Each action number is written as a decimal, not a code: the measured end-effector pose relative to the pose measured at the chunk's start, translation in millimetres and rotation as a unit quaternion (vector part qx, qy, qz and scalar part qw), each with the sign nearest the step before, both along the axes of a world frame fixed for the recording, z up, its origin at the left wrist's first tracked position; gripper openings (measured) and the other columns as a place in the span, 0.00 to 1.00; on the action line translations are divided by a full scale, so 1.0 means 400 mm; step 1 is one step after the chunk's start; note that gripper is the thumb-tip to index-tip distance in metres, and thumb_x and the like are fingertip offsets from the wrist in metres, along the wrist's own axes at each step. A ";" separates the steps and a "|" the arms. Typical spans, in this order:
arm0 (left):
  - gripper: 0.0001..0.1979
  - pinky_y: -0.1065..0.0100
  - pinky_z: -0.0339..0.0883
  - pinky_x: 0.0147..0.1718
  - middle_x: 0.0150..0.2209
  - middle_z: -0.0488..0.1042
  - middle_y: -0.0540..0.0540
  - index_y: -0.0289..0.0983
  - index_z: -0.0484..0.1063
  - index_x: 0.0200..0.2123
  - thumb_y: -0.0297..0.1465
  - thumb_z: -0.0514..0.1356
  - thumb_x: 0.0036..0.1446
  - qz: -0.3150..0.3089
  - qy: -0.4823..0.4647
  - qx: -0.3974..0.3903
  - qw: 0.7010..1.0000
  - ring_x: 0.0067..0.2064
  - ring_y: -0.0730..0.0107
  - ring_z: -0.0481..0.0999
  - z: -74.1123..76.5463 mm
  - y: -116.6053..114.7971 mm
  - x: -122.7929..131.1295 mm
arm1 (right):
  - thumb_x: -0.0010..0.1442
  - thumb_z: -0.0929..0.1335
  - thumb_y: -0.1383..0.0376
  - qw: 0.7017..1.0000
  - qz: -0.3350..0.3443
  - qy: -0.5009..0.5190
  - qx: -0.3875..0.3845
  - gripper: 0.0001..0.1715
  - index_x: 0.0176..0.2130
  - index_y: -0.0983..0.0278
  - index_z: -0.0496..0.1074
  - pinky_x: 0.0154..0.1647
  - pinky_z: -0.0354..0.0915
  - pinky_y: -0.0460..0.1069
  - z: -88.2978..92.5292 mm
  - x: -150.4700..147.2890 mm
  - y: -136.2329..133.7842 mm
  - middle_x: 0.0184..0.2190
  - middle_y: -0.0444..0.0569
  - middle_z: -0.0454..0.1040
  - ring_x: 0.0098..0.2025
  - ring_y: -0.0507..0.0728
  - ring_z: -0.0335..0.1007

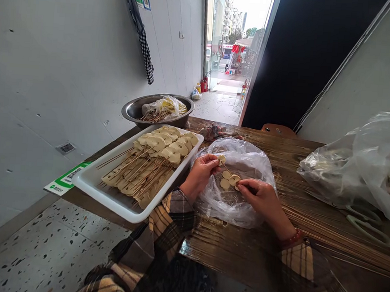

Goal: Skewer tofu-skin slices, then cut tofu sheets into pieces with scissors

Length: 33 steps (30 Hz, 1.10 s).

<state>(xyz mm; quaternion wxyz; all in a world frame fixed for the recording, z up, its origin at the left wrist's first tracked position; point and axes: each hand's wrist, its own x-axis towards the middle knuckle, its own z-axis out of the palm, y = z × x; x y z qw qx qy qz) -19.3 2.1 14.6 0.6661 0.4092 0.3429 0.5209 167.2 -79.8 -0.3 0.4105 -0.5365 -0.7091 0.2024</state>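
Over an opened clear plastic bag [261,167], my left hand [204,171] pinches a small pale-yellow slice [221,160] on a thin wooden skewer [227,169]. The skewer slants down to the right, toward my right hand [261,200]. Thumb and forefinger of that hand are closed on the edge of a round pale slice [234,180]. Whether the skewer's lower end passes through this slice, I cannot tell. A few loose round slices [225,183] lie below, inside the bag.
Left of the bag, a white tray [132,215] holds many skewered slices [156,142]. Behind it stands a metal basin [130,109] with skewers and a plastic bag. On the right are bare skewers [330,233], scissors [370,229] and a large plastic bag [366,155]. A cloth [216,132] lies behind.
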 end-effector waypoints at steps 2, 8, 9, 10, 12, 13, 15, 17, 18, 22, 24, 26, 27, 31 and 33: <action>0.11 0.75 0.55 0.22 0.23 0.70 0.52 0.33 0.69 0.28 0.29 0.68 0.42 0.007 0.007 0.010 1.000 0.22 0.79 0.69 0.000 -0.001 0.001 | 0.60 0.67 0.62 1.000 -0.001 0.003 -0.006 0.12 0.34 0.64 0.79 0.34 0.66 0.49 -0.001 -0.001 0.000 0.32 0.49 0.81 0.33 0.57 0.75; 0.11 0.75 0.54 0.22 0.25 0.71 0.51 0.33 0.69 0.28 0.30 0.67 0.41 0.034 0.028 0.033 0.998 0.22 0.79 0.69 -0.002 0.002 0.000 | 0.60 0.67 0.61 1.000 -0.003 0.006 -0.021 0.12 0.35 0.64 0.79 0.34 0.66 0.49 -0.003 0.001 0.001 0.33 0.49 0.81 0.34 0.57 0.75; 0.11 0.75 0.54 0.22 0.25 0.71 0.51 0.33 0.69 0.28 0.30 0.67 0.41 0.036 0.028 0.035 0.998 0.22 0.80 0.69 -0.002 0.002 0.000 | 0.60 0.67 0.61 1.000 -0.004 0.006 -0.021 0.12 0.35 0.64 0.79 0.34 0.66 0.49 -0.004 0.001 0.001 0.33 0.49 0.81 0.34 0.58 0.75; 0.11 0.75 0.54 0.22 0.25 0.71 0.52 0.33 0.69 0.28 0.30 0.67 0.41 0.039 0.027 0.037 0.998 0.22 0.80 0.69 -0.002 0.002 0.000 | 0.60 0.67 0.61 1.000 -0.003 0.006 -0.021 0.12 0.35 0.64 0.79 0.35 0.66 0.50 -0.004 0.001 0.001 0.33 0.49 0.81 0.34 0.58 0.76; 0.11 0.75 0.54 0.21 0.24 0.71 0.52 0.34 0.69 0.28 0.30 0.67 0.41 0.046 0.025 0.039 0.998 0.22 0.80 0.69 -0.001 0.002 0.001 | 0.60 0.67 0.61 1.000 -0.002 0.008 -0.023 0.12 0.35 0.64 0.79 0.35 0.66 0.50 -0.004 0.001 0.001 0.33 0.49 0.81 0.34 0.58 0.76; 0.11 0.75 0.54 0.21 0.24 0.70 0.52 0.34 0.69 0.28 0.30 0.67 0.41 0.049 0.024 0.040 0.998 0.22 0.80 0.69 0.000 0.002 0.001 | 0.60 0.67 0.61 1.000 -0.001 0.009 -0.026 0.13 0.35 0.64 0.79 0.35 0.66 0.50 -0.004 0.001 0.000 0.34 0.49 0.81 0.34 0.58 0.76; 0.11 0.75 0.54 0.21 0.23 0.70 0.53 0.34 0.69 0.28 0.30 0.67 0.41 0.054 0.023 0.040 0.997 0.22 0.79 0.69 0.001 0.002 0.002 | 0.60 0.66 0.60 0.999 0.000 0.012 -0.030 0.13 0.35 0.64 0.79 0.35 0.66 0.50 -0.004 0.001 0.000 0.34 0.49 0.81 0.34 0.58 0.76; 0.11 0.75 0.54 0.21 0.23 0.70 0.53 0.34 0.69 0.28 0.31 0.67 0.41 0.057 0.023 0.040 0.997 0.22 0.79 0.69 0.002 0.001 0.002 | 0.60 0.66 0.60 0.999 0.001 0.011 -0.031 0.13 0.35 0.64 0.79 0.35 0.66 0.50 -0.004 0.002 0.000 0.34 0.49 0.81 0.34 0.58 0.75; 0.11 0.75 0.54 0.21 0.23 0.71 0.53 0.34 0.69 0.28 0.31 0.67 0.41 0.059 0.023 0.039 0.997 0.22 0.79 0.69 0.003 0.001 0.002 | 0.60 0.66 0.60 0.999 0.001 0.010 -0.031 0.13 0.35 0.64 0.79 0.34 0.66 0.49 -0.004 0.002 0.000 0.34 0.49 0.81 0.34 0.58 0.75; 0.12 0.75 0.54 0.21 0.23 0.71 0.52 0.34 0.69 0.28 0.31 0.67 0.40 0.063 0.027 0.034 0.997 0.22 0.79 0.69 0.004 0.002 0.001 | 0.60 0.66 0.60 0.999 0.004 0.013 -0.033 0.13 0.35 0.63 0.79 0.34 0.66 0.49 -0.005 0.003 0.000 0.33 0.49 0.81 0.33 0.57 0.75; 0.12 0.75 0.54 0.21 0.23 0.71 0.52 0.34 0.69 0.28 0.31 0.67 0.40 0.063 0.027 0.031 0.997 0.22 0.79 0.69 0.004 0.003 0.001 | 0.60 0.66 0.60 0.999 0.004 0.014 -0.034 0.13 0.35 0.63 0.79 0.33 0.67 0.49 -0.005 0.003 0.000 0.34 0.49 0.81 0.33 0.57 0.75; 0.12 0.75 0.54 0.21 0.23 0.71 0.52 0.34 0.69 0.28 0.31 0.68 0.40 0.065 0.026 0.031 0.997 0.22 0.79 0.69 0.005 0.003 0.000 | 0.60 0.66 0.59 0.999 0.005 0.011 -0.033 0.13 0.35 0.63 0.79 0.33 0.67 0.49 -0.005 0.004 0.000 0.34 0.49 0.81 0.33 0.58 0.75; 0.12 0.75 0.54 0.21 0.23 0.71 0.52 0.34 0.69 0.28 0.31 0.68 0.40 0.065 0.025 0.031 0.997 0.22 0.79 0.69 0.005 0.004 0.000 | 0.60 0.66 0.59 0.999 0.007 0.010 -0.032 0.14 0.35 0.63 0.79 0.33 0.67 0.49 -0.005 0.004 0.000 0.33 0.49 0.81 0.33 0.58 0.75; 0.13 0.75 0.54 0.21 0.24 0.71 0.52 0.34 0.71 0.30 0.31 0.69 0.41 0.056 0.018 0.028 0.998 0.23 0.80 0.69 0.005 0.002 0.000 | 0.60 0.66 0.59 1.000 0.005 0.011 -0.025 0.14 0.34 0.63 0.79 0.33 0.68 0.49 -0.001 0.003 -0.002 0.33 0.49 0.81 0.33 0.57 0.75; 0.14 0.75 0.54 0.22 0.27 0.73 0.51 0.34 0.72 0.32 0.31 0.69 0.40 0.043 0.011 0.024 0.999 0.24 0.80 0.69 0.006 0.001 -0.001 | 0.60 0.66 0.59 0.999 -0.001 0.013 -0.030 0.14 0.34 0.64 0.79 0.32 0.68 0.49 0.001 0.003 -0.002 0.31 0.49 0.81 0.31 0.57 0.75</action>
